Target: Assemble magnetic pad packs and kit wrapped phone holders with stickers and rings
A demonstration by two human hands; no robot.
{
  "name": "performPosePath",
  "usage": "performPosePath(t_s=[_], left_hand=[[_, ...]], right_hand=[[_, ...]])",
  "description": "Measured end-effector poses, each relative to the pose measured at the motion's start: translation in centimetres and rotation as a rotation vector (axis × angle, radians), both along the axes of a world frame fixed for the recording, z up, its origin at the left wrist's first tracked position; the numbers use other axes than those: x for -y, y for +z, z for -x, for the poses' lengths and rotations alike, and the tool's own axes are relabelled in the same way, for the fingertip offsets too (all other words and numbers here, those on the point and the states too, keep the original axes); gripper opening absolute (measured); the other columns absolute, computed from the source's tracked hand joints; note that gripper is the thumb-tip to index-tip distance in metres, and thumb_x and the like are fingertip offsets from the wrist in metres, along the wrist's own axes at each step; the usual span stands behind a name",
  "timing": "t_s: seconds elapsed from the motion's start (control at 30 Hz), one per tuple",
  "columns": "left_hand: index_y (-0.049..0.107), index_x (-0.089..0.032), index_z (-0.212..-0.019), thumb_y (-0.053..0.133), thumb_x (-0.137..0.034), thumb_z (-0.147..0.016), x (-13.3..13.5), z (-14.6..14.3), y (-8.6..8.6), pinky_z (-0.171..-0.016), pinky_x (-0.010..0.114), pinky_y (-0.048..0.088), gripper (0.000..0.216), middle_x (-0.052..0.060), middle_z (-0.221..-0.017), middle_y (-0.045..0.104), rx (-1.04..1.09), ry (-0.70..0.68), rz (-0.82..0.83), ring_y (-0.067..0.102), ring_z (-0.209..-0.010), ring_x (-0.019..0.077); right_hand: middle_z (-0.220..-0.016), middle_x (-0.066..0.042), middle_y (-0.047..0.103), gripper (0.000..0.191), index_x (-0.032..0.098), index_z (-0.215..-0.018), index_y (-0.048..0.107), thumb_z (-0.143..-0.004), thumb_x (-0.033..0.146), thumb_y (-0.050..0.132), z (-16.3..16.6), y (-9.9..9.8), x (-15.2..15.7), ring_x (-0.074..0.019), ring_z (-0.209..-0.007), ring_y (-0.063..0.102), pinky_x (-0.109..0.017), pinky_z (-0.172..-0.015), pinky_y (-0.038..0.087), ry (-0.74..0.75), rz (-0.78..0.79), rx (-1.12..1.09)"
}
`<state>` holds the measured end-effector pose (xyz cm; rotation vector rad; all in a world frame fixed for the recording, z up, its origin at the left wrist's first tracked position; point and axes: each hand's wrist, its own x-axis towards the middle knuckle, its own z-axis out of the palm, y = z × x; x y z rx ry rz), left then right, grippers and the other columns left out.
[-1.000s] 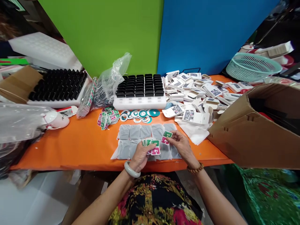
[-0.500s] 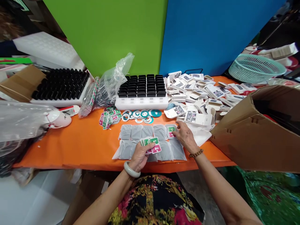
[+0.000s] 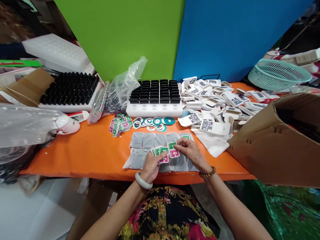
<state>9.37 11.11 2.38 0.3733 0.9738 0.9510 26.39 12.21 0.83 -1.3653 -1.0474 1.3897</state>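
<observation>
Two rows of flat grey pieces in translucent sleeves lie along the front of the table. Over the front row, my left hand grips a fanned stack of green-and-pink cards, thumb on top. Just right of the stack, my right hand pinches a single green-and-pink card by its right edge. Another card rests on the far-right sleeved piece of the back row, partly hidden by my right hand. Behind the rows are a loose pile of similar cards and several teal and white rings.
A white foam tray holds black pieces at the back. Many small white boxes are heaped to its right, beside a large cardboard carton. A second foam tray, plastic bags and a white mouse-shaped object occupy the left.
My right hand has moved left from the far-right sleeved piece, leaving a card there, and now holds another card beside the stack. The whole view has shifted slightly.
</observation>
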Motion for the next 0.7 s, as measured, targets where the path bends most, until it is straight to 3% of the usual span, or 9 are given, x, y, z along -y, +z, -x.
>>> performPosePath(t_s=[0.13, 0.3, 0.4, 0.47, 0.57, 0.7], left_hand=[[0.066, -0.011, -0.073, 0.091, -0.023, -0.041, -0.1, 0.8, 0.0, -0.057, 0.023, 0.054, 0.042, 0.001, -0.065, 0.069, -0.043, 0.060, 0.072, 0.067, -0.057, 0.0152], [0.065, -0.012, -0.077, 0.086, -0.024, -0.052, -0.2, 1.4, 0.6, -0.062, 0.027, 0.057, 0.035, 0.003, -0.071, 0.071, 0.011, 0.083, 0.077, 0.070, -0.066, 0.0190], [0.064, -0.013, -0.079, 0.085, -0.020, -0.052, -0.3, 1.8, 0.7, -0.063, 0.027, 0.057, 0.035, 0.004, -0.075, 0.071, 0.034, 0.102, 0.072, 0.069, -0.068, 0.0195], [0.065, -0.013, -0.081, 0.086, -0.018, -0.050, -0.4, 1.9, 0.7, -0.062, 0.026, 0.056, 0.038, 0.003, -0.075, 0.071, 0.027, 0.115, 0.062, 0.068, -0.066, 0.0171], [0.066, -0.012, -0.081, 0.087, -0.018, -0.049, -0.4, 1.9, 0.4, -0.062, 0.024, 0.054, 0.039, 0.002, -0.073, 0.071, 0.023, 0.122, 0.027, 0.065, -0.062, 0.0135], [0.067, -0.010, -0.079, 0.088, -0.019, -0.048, -0.4, 1.7, 0.2, -0.066, 0.024, 0.053, 0.038, 0.004, -0.076, 0.072, 0.027, 0.110, -0.033, 0.066, -0.065, 0.0140]], right_hand=[[-0.058, 0.004, 0.050, 0.026, 0.020, -0.071, 0.053, -0.066, 0.041, 0.068, -0.9, -0.6, -1.6, -0.0115, -0.051, 0.045, -0.026, -0.049, 0.036, -0.087, -0.073, 0.209], [-0.062, 0.000, 0.056, 0.011, 0.021, -0.083, 0.055, -0.077, 0.030, 0.054, 0.2, -1.5, -2.6, -0.0172, -0.059, 0.051, -0.029, -0.058, 0.037, -0.105, -0.195, 0.707], [-0.075, -0.006, 0.061, 0.013, 0.019, -0.091, 0.054, -0.081, 0.023, 0.047, 0.9, -1.6, -2.4, -0.0207, -0.068, 0.054, -0.031, -0.061, 0.036, -0.073, -0.262, 0.991], [-0.087, -0.009, 0.062, 0.014, 0.019, -0.094, 0.054, -0.083, 0.023, 0.046, 1.2, -1.3, -2.0, -0.0222, -0.075, 0.055, -0.031, -0.062, 0.037, -0.079, -0.308, 1.064], [-0.085, -0.007, 0.060, 0.016, 0.019, -0.093, 0.055, -0.087, 0.032, 0.048, 1.8, -0.2, -1.2, -0.0206, -0.075, 0.054, -0.031, -0.064, 0.039, -0.100, -0.349, 0.914], [-0.071, -0.001, 0.057, 0.025, 0.020, -0.083, 0.057, -0.081, 0.046, 0.058, 3.5, 1.3, -0.3, -0.0152, -0.062, 0.051, -0.029, -0.058, 0.041, 0.064, -0.160, 0.401]])
